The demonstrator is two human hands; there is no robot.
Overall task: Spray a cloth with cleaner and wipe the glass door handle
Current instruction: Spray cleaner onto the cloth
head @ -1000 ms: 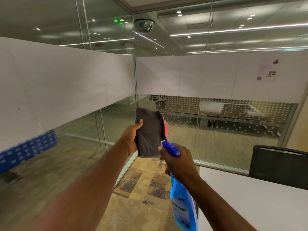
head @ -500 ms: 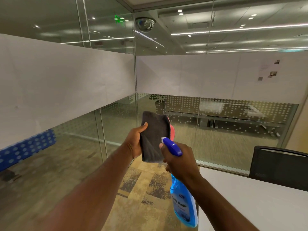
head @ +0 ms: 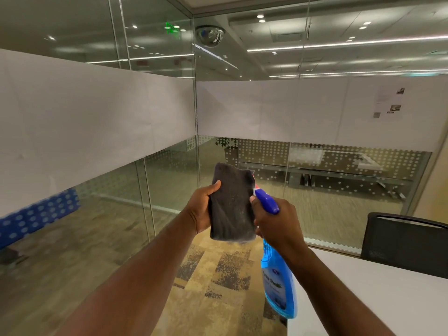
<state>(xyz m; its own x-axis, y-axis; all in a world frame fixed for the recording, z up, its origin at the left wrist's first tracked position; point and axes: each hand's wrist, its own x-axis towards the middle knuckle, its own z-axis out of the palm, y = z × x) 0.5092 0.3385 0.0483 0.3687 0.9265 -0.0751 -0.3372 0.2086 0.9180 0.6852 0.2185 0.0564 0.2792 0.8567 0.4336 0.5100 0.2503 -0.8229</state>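
Where the spray bottle (head: 278, 287) carries its label, I note a white emblem and greenish lettering, too blurred to read. The body is translucent blue, and the level of its contents cannot be told. My right hand (head: 276, 224) grips the bottle's neck, fingers curled round it. The dark grey cloth (head: 231, 204), folded, stands upright just left of the bottle's blue spray head (head: 266, 202). My left hand (head: 201, 209) holds it, thumb across its front. A white table (head: 363, 299) lies right of the bottle's base. A printed sheet (head: 388, 103) high and right of the bottle is too small to read.
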